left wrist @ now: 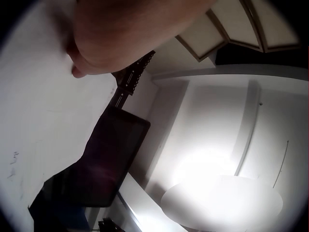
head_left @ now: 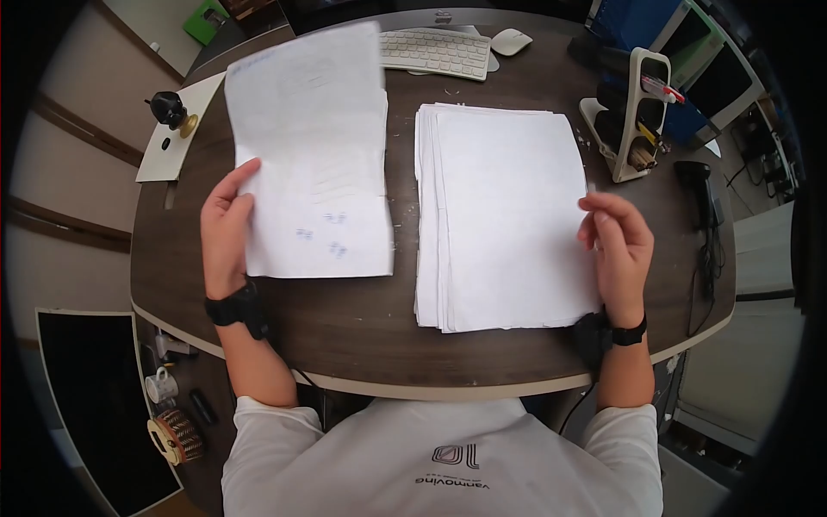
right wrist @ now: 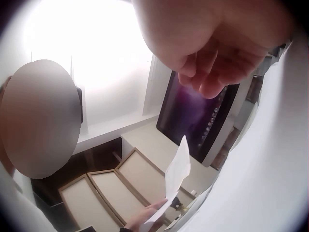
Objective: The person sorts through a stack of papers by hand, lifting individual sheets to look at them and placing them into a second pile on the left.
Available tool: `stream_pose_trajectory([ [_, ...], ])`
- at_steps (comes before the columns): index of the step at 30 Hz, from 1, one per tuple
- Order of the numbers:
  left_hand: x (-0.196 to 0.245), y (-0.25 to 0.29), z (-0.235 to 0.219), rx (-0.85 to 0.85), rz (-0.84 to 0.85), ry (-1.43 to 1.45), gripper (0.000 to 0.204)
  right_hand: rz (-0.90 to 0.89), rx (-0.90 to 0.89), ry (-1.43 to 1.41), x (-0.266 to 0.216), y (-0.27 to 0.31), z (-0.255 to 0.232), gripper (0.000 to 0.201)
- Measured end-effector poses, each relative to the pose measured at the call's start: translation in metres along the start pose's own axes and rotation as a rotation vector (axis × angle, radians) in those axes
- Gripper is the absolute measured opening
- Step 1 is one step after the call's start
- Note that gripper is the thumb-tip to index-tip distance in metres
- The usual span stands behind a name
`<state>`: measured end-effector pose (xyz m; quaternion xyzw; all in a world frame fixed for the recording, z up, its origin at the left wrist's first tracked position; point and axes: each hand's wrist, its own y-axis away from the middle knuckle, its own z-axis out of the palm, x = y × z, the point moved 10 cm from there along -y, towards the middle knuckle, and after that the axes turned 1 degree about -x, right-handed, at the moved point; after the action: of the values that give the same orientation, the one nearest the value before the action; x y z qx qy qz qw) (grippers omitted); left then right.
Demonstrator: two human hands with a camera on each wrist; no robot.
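On the left in the head view, the left hand (head_left: pixel 226 233) pinches the left edge of a white sheet (head_left: pixel 301 146) with blue handwriting near its bottom. The sheet is raised and bent, over more paper. In the left wrist view, the sheet (left wrist: pixel 48 106) extends beyond the left hand (left wrist: pixel 130 36). A stack of white paper (head_left: pixel 517 215) lies to the right, its left edges uneven. The right hand (head_left: pixel 622 250) is above the stack's right edge, fingers loosely curled, with no paper in them. The right wrist view shows the right hand (right wrist: pixel 217 46) with its fingertips close together.
A keyboard (head_left: pixel 435 53) and mouse (head_left: pixel 511 42) are at the desk's back, below a monitor. A pen holder (head_left: pixel 633 116) and black scanner (head_left: pixel 702 189) stand right. A small black object on a gold base (head_left: pixel 186 126) is at the left. Paper scraps dot the desk.
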<state>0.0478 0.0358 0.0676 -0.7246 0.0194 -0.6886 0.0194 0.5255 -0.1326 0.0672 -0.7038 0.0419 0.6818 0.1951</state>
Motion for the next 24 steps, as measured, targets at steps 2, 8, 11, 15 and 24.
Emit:
stream_pose_trajectory([
  [2,-0.021,-0.013,-0.037,0.022,-0.058,-0.193,0.047,0.011,0.059,0.123,0.006,-0.01,-0.013,0.028],
  [8,-0.04,-0.019,-0.036,0.003,-0.098,-0.204,0.046,0.061,0.031,0.613,0.016,-0.017,-0.011,0.052],
  [11,-0.037,-0.017,-0.028,-0.011,-0.082,-0.195,0.046,-0.025,-0.051,0.819,0.014,-0.013,0.001,0.064],
  [15,-0.045,-0.018,-0.025,-0.016,-0.102,-0.209,0.045,0.036,-0.059,0.795,0.015,-0.012,0.002,0.072],
  [24,-0.026,-0.013,-0.021,-0.051,0.061,-0.636,0.046,-0.023,-0.031,0.835,0.003,-0.011,0.007,0.072],
])
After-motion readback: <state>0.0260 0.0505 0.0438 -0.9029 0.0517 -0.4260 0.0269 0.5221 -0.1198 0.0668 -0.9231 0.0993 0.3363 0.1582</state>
